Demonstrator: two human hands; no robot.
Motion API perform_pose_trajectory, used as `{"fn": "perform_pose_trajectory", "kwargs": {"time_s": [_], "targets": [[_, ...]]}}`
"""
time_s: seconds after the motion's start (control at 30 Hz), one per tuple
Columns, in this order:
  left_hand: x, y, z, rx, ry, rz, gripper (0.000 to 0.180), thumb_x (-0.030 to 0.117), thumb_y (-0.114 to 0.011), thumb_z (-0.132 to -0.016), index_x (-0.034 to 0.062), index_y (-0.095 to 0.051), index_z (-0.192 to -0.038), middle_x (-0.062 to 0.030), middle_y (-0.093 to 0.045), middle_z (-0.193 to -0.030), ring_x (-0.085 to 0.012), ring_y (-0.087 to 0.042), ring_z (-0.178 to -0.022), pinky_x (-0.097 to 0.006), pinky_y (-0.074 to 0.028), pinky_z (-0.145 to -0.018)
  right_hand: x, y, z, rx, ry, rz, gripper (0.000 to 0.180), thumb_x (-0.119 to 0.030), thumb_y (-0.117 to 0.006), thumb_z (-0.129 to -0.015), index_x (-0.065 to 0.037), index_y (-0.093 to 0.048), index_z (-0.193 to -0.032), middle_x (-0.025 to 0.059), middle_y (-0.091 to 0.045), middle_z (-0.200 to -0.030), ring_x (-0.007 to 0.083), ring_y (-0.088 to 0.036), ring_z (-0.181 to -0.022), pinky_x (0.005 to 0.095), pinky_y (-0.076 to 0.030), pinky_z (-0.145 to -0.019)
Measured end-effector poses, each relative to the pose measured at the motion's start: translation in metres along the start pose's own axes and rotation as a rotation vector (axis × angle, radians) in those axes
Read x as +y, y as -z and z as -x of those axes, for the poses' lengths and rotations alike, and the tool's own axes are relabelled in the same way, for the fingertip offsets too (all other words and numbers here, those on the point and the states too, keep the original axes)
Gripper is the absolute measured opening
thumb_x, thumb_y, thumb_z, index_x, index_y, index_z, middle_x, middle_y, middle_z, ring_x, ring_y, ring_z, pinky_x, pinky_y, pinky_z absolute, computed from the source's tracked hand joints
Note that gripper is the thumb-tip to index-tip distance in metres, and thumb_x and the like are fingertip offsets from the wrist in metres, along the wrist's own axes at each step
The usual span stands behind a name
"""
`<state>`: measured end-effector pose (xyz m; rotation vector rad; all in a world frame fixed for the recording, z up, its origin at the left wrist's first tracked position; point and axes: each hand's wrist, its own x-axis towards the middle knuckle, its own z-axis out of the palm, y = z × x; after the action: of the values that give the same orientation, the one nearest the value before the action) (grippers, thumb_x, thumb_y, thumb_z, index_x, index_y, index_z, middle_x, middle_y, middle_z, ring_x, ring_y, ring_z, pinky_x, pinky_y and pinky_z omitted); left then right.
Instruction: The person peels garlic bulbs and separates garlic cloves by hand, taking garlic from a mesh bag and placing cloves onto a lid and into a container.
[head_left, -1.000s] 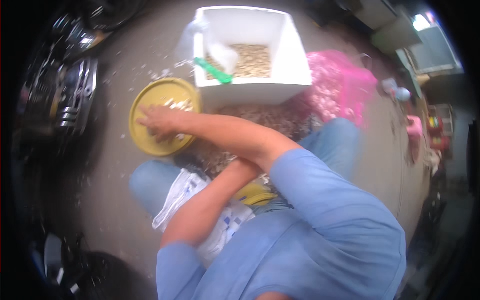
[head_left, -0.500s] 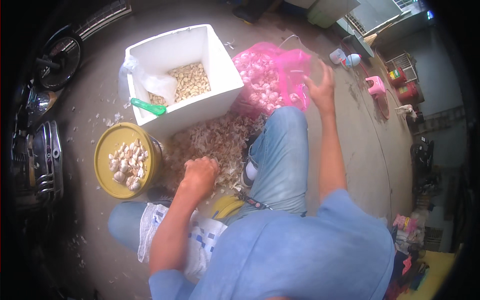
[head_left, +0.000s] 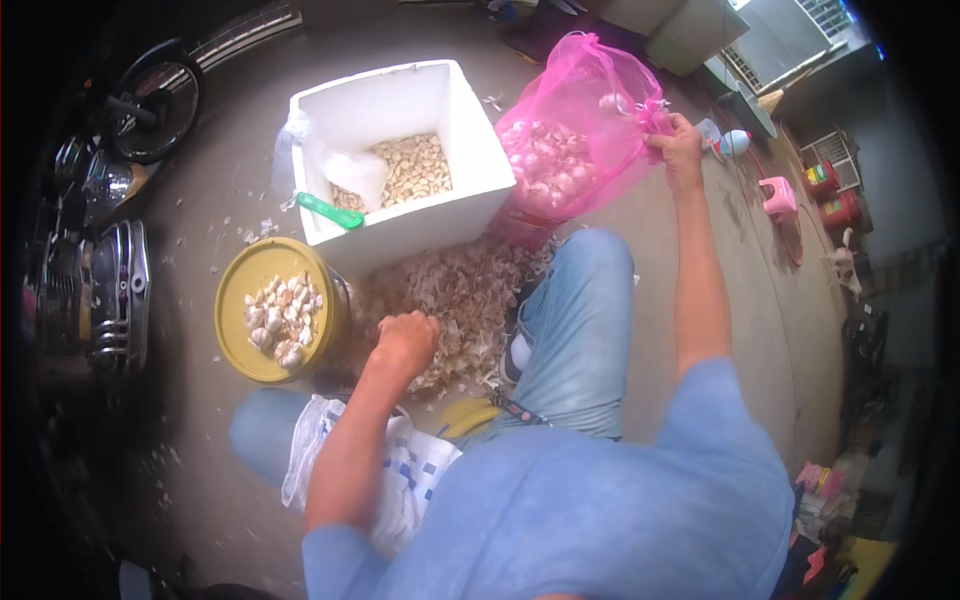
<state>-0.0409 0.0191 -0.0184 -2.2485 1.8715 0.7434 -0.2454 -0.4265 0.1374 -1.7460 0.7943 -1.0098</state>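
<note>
My right hand (head_left: 681, 148) is closed on the gathered edge of a pink mesh bag (head_left: 622, 165), pulling it up and taut. Whole garlic bulbs (head_left: 548, 160) fill the bag's lower part. Over a heap of papery garlic skins (head_left: 450, 290), my left hand (head_left: 408, 343) is curled closed, and whatever its fingers hold is hidden. To its left, garlic bulbs and loose cloves (head_left: 285, 312) lie on a round yellow lid (head_left: 240, 343) topping a bucket. A white foam box (head_left: 400, 240) beyond holds peeled cloves (head_left: 415, 165).
A green-handled tool (head_left: 330, 211) and a clear plastic bag (head_left: 352, 178) rest at the box's near left. A motorcycle (head_left: 120, 290) stands at the left. Across the floor on the right is a pink stool (head_left: 777, 198). A patterned cloth (head_left: 400, 465) covers my left thigh.
My right hand has gone from open beside the pink mesh bag to gripping its edge. The bag is now lifted and stretched upright. My left hand stays closed over the skins.
</note>
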Motion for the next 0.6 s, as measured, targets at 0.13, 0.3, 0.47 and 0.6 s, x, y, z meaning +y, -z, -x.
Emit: {"fn": "perform_pose_trajectory", "kwargs": {"time_s": [0.13, 0.3, 0.47, 0.6], "targets": [[0.008, 0.014, -0.003, 0.067, -0.064, 0.029, 0.022, 0.022, -0.06, -0.095, 0.0039, -0.068, -0.104, -0.0174, -0.071, -0.102, -0.0358, -0.072, -0.095, -0.049, -0.057, -0.08, -0.003, 0.006, -0.002, -0.001, -0.029, 0.163, 0.02, 0.008, -0.074, -0.075, -0.002, -0.065, -0.091, 0.0029, -0.065, -0.072, 0.0102, -0.062, -0.058, 0.0244, -0.046, -0.048], [0.009, 0.006, 0.003, 0.094, -0.053, 0.001, 0.021, 0.019, -0.057, -0.095, 0.0038, -0.068, -0.103, -0.0162, -0.071, -0.101, -0.0343, -0.073, -0.093, -0.049, -0.057, -0.08, -0.001, 0.025, 0.015, 0.145, 0.139, 0.1, 0.015, 0.0, -0.078, -0.083, -0.005, -0.064, -0.084, -0.0002, -0.063, -0.071, 0.0086, -0.059, -0.061, 0.0227, -0.043, -0.054], [0.01, 0.022, 0.01, 0.083, -0.06, 0.027, 0.02, 0.017, -0.056, -0.095, 0.0052, -0.07, -0.103, -0.0146, -0.072, -0.1, -0.033, -0.073, -0.093, -0.048, -0.057, -0.078, -0.02, 0.009, -0.002, -0.081, 0.166, -0.047, 0.012, -0.001, -0.074, -0.089, -0.004, -0.063, -0.085, 0.0026, -0.066, -0.085, 0.0101, -0.064, -0.077, 0.0241, -0.051, -0.068], [0.01, 0.021, 0.014, 0.053, -0.02, 0.02, 0.02, 0.017, -0.059, -0.094, 0.0057, -0.072, -0.104, -0.0135, -0.073, -0.106, -0.0312, -0.073, -0.099, -0.056, -0.056, -0.083, -0.031, -0.032, 0.029, 0.013, 0.313, 0.345, 0.03, 0.007, -0.068, -0.088, 0.0, -0.058, -0.115, 0.0105, -0.061, -0.114, 0.0193, -0.064, -0.1, 0.0334, -0.053, -0.087]]}}
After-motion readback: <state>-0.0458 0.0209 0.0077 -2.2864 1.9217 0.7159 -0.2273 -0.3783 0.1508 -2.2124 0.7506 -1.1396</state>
